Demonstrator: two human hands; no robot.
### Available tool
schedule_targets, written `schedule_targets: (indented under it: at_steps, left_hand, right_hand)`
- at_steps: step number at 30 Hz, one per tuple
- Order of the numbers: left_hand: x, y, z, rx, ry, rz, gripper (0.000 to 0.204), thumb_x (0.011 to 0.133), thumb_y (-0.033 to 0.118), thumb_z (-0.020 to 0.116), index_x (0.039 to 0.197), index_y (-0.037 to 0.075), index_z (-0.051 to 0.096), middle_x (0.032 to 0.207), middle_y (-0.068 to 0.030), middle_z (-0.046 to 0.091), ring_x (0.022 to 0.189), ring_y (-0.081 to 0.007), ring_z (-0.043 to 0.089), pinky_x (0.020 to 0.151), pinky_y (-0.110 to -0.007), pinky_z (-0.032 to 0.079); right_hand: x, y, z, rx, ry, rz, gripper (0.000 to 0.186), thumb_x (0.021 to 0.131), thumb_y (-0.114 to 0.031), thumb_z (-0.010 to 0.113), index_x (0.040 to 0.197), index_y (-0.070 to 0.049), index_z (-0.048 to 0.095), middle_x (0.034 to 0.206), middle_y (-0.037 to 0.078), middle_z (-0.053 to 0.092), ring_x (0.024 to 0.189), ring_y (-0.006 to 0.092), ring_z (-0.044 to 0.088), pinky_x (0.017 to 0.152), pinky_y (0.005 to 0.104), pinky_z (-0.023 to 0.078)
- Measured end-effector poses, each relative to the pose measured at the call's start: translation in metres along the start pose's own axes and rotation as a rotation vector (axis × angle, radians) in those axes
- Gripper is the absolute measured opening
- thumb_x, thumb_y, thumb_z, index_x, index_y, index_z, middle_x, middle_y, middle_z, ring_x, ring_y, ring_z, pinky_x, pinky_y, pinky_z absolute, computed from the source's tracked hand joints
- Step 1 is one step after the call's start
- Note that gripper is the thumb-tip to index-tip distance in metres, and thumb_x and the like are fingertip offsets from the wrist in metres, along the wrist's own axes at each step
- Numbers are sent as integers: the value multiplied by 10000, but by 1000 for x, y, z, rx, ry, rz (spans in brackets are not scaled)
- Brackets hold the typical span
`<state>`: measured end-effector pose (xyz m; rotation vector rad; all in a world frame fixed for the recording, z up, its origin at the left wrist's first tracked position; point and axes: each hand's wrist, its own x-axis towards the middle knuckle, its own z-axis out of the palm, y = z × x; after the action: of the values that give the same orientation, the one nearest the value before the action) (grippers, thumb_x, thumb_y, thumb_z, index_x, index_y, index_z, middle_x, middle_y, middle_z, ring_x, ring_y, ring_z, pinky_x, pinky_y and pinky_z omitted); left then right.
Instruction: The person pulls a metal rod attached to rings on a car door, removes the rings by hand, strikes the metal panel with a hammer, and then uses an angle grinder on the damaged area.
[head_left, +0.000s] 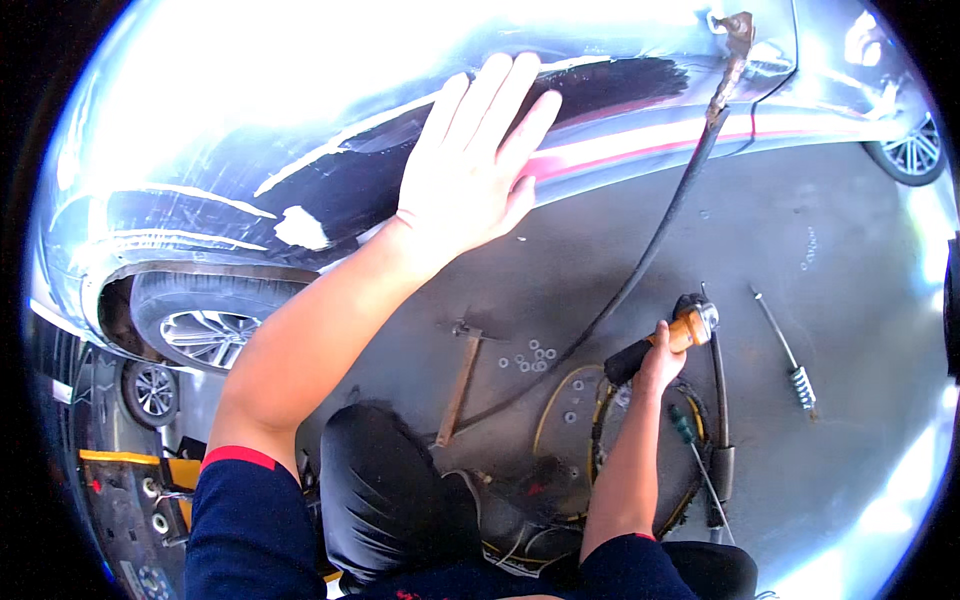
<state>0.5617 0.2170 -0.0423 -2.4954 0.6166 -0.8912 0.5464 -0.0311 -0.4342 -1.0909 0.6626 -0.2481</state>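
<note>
My left hand [465, 165] lies with its fingers stretched and spread over the scraped dark side panel [370, 185] of a car. Pale scratches and a bare whitish patch [300, 228] mark the bodywork around it. Lower on the right, my right hand [660, 362] is wrapped round an orange-and-black angle grinder [690, 328]. The grinder is held above the floor, near coiled cables, with its head pointing up and to the right. Its disc cannot be made out clearly.
A thick black cable [665, 225] runs from a rusty clamp [738, 40] on the car down to the floor. A hammer [460, 385], several washers [530, 356], a green-handled screwdriver [684, 424] and a rod with a coiled end [785, 345] lie there. The car's wheel [205, 335] is at left.
</note>
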Motion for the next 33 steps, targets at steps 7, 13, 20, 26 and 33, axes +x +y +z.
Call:
schedule_targets:
  at_steps: [7, 13, 20, 26, 33]
  left_hand:
    - [22, 26, 16, -70, 107, -59, 804, 804, 317, 748, 1537, 102, 497, 1686, -255, 283, 1561, -445, 276, 1257, -559, 246]
    - [-28, 97, -2, -813, -191, -248, 578, 945, 353, 675, 1425, 56, 550, 1421, -264, 592, 1334, -406, 577, 1180, -526, 406]
    - [-88, 144, -31, -1951, -859, -606, 619, 906, 364, 752, 1359, -4, 543, 1173, -204, 711, 1110, -336, 694, 990, -454, 515]
    - [-84, 132, -23, -1752, -700, -637, 658, 830, 289, 839, 1361, 19, 559, 1152, -169, 723, 1090, -279, 698, 973, -426, 528]
    - [-92, 143, -28, -1986, -692, -926, 795, 782, 282, 898, 1419, 27, 497, 1269, -174, 668, 1192, -293, 651, 1028, -428, 505]
  right_hand:
    - [-36, -100, -14, 161, 33, -289, 503, 907, -158, 784, 1311, 23, 545, 1104, 109, 656, 974, 204, 647, 857, 366, 547]
    - [-73, -202, 11, 395, -583, -301, 692, 871, -294, 857, 1384, 9, 506, 1104, 168, 681, 947, 273, 705, 862, 427, 605]
    - [-138, -242, 56, 394, -938, -46, 744, 826, -335, 843, 1380, 13, 489, 1085, 166, 629, 917, 300, 687, 830, 435, 587]
    - [-161, -267, 96, 53, -976, -147, 559, 759, -155, 837, 1244, 2, 608, 1059, 117, 679, 925, 234, 699, 828, 371, 575]
    - [-174, -264, 109, -167, -958, -272, 387, 834, -23, 805, 1182, -17, 636, 1042, 50, 701, 912, 149, 689, 829, 321, 565]
